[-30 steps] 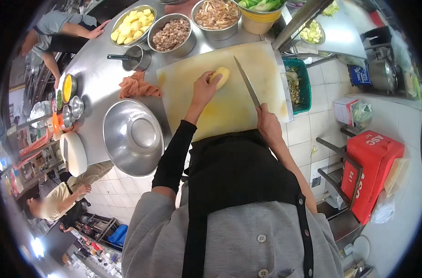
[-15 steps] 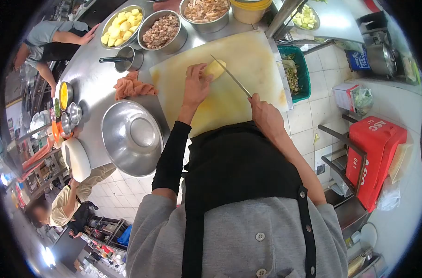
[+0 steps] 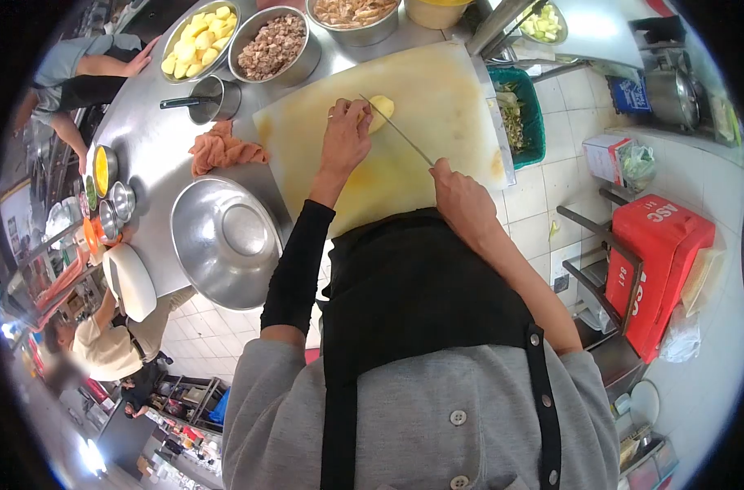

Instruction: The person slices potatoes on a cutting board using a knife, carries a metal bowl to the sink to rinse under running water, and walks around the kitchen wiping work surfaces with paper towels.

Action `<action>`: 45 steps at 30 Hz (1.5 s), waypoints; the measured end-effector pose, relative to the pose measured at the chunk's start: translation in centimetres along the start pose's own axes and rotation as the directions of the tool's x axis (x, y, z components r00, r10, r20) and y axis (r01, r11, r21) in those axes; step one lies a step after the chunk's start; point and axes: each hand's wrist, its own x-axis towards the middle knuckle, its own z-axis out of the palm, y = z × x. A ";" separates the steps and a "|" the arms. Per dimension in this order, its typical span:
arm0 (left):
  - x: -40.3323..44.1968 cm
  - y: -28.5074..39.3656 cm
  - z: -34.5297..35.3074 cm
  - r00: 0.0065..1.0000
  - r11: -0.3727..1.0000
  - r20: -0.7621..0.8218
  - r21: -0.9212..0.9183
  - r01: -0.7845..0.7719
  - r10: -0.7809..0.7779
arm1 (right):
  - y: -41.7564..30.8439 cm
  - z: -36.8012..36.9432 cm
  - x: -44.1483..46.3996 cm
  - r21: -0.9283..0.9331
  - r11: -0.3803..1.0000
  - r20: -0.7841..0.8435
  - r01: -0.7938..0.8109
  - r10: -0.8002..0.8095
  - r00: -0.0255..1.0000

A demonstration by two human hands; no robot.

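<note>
A peeled potato [image 3: 382,108] lies on the pale yellow-stained cutting board [image 3: 445,90]. My left hand [image 3: 347,137] is at the potato's left side with bent fingertips pressed against it. In my right hand [image 3: 463,194] is the handle of a knife [image 3: 405,135], fingers wrapped around it. The blade slants up and left across the potato, close to my left fingertips. How deep the edge sits in the potato I cannot tell.
Left of the board are an orange cloth [image 3: 223,149], a large steel bowl [image 3: 200,233] and a small pot [image 3: 225,96]. Behind stand bowls of peeled potatoes [image 3: 196,41] and chopped meat [image 3: 272,51]. A green bin [image 3: 534,122] is at right. Two other people are at left.
The knife blade has shifted left across the potato, nearer my left fingers. The camera view has moved slightly. At lower left, the person in the light shirt has changed posture.
</note>
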 end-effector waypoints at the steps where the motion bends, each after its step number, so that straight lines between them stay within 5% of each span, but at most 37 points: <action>1: -0.1 0.0 0.1 1.000 1.000 -0.013 -0.021 0.004 -0.004 | -0.3 -0.2 0.0 -0.004 1.000 0.014 -0.009 0.009 1.000; 7: -0.7 -0.6 0.9 0.995 0.989 -0.084 -0.146 0.039 -0.052 | 1.7 9.4 6.9 0.127 0.982 -0.206 0.143 -0.115 0.972; 14: -1.9 -0.7 -0.2 0.984 0.948 -0.084 -0.293 0.126 -0.157 | 0.7 2.8 3.8 0.089 0.992 -0.094 0.092 -0.084 0.992; 28: -2.2 -0.9 0.4 0.985 0.961 -0.125 -0.263 0.085 -0.121 | -1.1 1.7 -0.1 -0.028 0.999 0.061 0.043 -0.041 0.997; 31: -3.3 -0.6 0.7 0.976 0.959 -0.131 -0.248 0.136 -0.172 | 0.3 7.8 3.6 -0.006 0.986 -0.142 0.164 -0.163 0.976; 35: -2.7 -1.1 0.7 0.980 0.991 -0.151 -0.064 0.121 -0.129 | 1.8 11.0 5.0 0.098 0.979 -0.142 0.176 -0.162 0.977; 38: -2.4 -2.2 0.6 0.973 0.968 -0.016 -0.099 0.230 -0.232 | 3.1 9.0 4.5 0.231 0.959 -0.129 0.165 -0.138 0.982; 41: -1.1 -0.8 -1.4 0.996 0.943 0.052 -0.322 0.089 -0.077 | 3.7 7.2 2.4 0.265 0.964 -0.124 0.017 0.017 0.992; 45: 1.5 1.4 -3.0 0.942 0.991 0.313 0.022 -0.132 0.118 | 5.4 6.3 1.3 0.282 0.956 -0.171 -0.081 0.133 0.976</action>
